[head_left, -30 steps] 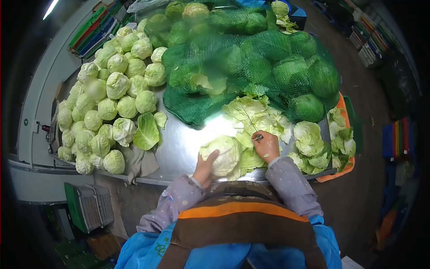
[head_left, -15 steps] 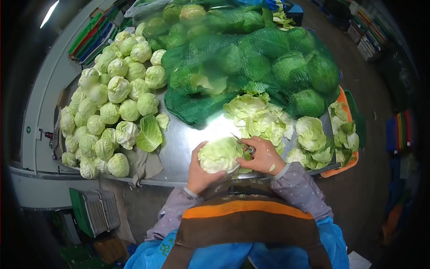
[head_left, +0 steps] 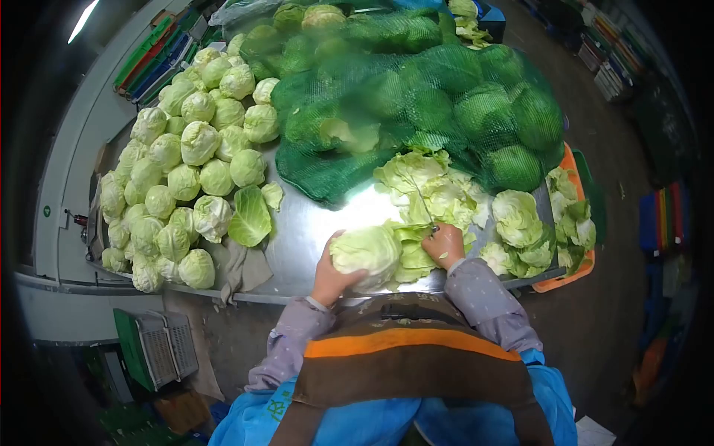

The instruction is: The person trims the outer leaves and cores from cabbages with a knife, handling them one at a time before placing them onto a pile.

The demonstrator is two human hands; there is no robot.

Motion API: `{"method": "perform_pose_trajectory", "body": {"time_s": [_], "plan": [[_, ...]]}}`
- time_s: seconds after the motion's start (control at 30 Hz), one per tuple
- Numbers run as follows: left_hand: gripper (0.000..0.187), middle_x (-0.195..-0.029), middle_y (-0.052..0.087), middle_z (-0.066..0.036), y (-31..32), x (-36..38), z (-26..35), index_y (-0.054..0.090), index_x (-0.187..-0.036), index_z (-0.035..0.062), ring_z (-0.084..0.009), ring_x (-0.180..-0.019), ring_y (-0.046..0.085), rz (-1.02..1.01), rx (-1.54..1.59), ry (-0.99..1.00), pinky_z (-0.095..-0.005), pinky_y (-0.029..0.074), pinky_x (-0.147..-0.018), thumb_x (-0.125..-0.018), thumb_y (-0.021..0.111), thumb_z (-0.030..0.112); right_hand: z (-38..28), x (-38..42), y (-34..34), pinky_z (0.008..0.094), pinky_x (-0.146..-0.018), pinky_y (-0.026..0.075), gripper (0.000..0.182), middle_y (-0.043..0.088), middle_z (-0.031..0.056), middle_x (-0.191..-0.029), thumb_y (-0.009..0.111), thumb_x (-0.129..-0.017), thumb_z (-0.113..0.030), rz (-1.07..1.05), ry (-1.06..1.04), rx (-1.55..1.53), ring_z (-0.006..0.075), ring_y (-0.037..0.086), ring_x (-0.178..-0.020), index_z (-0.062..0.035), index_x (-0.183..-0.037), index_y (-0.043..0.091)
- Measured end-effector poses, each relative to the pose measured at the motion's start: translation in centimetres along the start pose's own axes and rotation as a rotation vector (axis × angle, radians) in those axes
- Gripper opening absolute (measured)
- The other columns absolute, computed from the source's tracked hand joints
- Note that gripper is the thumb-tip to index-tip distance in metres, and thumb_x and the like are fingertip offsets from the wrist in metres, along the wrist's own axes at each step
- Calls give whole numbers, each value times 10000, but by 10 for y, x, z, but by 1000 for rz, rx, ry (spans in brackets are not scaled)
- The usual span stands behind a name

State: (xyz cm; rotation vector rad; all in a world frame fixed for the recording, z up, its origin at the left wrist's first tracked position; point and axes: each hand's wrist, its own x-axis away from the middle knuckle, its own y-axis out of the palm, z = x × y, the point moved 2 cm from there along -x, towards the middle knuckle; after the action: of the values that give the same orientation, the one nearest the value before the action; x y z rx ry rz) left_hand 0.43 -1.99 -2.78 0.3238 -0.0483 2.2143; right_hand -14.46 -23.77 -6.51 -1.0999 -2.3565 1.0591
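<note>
My left hand [head_left: 332,273] grips the left side of a pale green cabbage [head_left: 366,254] at the table's front. My right hand [head_left: 444,244] is closed round a knife [head_left: 425,206], whose thin blade points up and away over the loose leaves. Between the cabbage and my right hand lies a peeled outer leaf [head_left: 413,256], close against the cabbage's right side. Behind my right hand is a heap of loose cabbage leaves [head_left: 424,186].
A large pile of cabbages [head_left: 184,182] covers the left of the metal table [head_left: 309,230]. Green net sacks of cabbages [head_left: 416,93] fill the back. A grey cloth [head_left: 243,269] lies at the front edge. An orange crate [head_left: 576,271] with leaves stands at the right.
My right hand has moved right, away from the cabbage, with the knife. An outer leaf has come off on that side, and the cabbage now looks smoother.
</note>
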Motion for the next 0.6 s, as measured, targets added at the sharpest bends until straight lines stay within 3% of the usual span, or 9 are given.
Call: {"method": "perform_pose_trajectory", "body": {"time_s": [0.03,0.1,0.13,0.2,0.27,0.37,0.5,0.57,0.6], "plan": [[894,-1327,414,-151,-6,2,1,343,-1350,60,-294,-1223,430,5,-7,5,-425,356,-1040,-622,828,246,0,-2,-3,441,-605,490,195,607,214,-671,646,-653,-194,27,-4,10,384,594,-636,-7,-695,615],[865,-1396,380,-139,-15,14,-1,278,-1402,69,-297,-1274,407,-112,756,-237,-453,342,-1061,-730,760,323,4,-11,-16,423,-636,510,242,638,196,-723,677,-678,-208,-29,-8,88,358,623,-666,-29,-842,668],[830,-1412,373,-133,-16,18,7,251,-1420,83,-300,-1300,379,-178,798,-232,-472,332,-1069,-797,668,441,-20,-12,-46,427,-650,511,292,655,175,-762,700,-681,-206,-81,28,67,344,631,-682,-43,-921,681],[817,-1406,380,-137,-12,18,31,255,-1417,79,-295,-1292,390,-136,800,-209,-464,335,-1068,-810,634,474,-71,-19,-85,383,-705,526,503,667,158,-963,775,-638,-287,-3,-146,-51,306,656,-783,-79,-1080,658],[807,-1401,388,-140,-5,17,45,260,-1413,74,-291,-1284,402,-103,802,-192,-455,338,-1067,-824,600,508,-119,-26,-102,353,-762,525,628,619,153,-1141,815,-591,-345,11,-452,-384,262,661,-878,-113,-1147,636],[769,-1394,396,-144,7,13,61,273,-1406,60,-291,-1266,423,-95,725,-164,-442,347,-1059,-861,512,546,-186,-10,-124,339,-802,516,667,597,143,-1199,834,-582,-326,-207,-554,-371,242,657,-925,-100,-1171,618],[705,-1378,415,-140,12,13,76,301,-1394,61,-288,-1240,453,-46,725,-220,-440,386,-1020,-901,413,552,-146,-21,-72,325,-805,514,627,605,149,-1188,825,-615,-265,-355,-651,-289,245,656,-926,-80,-1174,607],[728,-1358,441,-134,13,19,85,310,-1394,83,-287,-1213,481,-37,783,-325,-450,425,-982,-888,399,599,-102,-35,-58,317,-819,506,606,612,161,-1173,821,-629,-217,-424,6,-251,244,646,-963,-49,-1168,601],[730,-1314,489,-137,11,14,77,352,-1377,100,-294,-1165,525,-129,836,-265,-463,467,-932,-875,395,628,-101,-27,-59,319,-829,502,612,617,168,-1158,814,-635,-202,-310,-82,-310,237,639,-981,-35,-1179,590]]}}
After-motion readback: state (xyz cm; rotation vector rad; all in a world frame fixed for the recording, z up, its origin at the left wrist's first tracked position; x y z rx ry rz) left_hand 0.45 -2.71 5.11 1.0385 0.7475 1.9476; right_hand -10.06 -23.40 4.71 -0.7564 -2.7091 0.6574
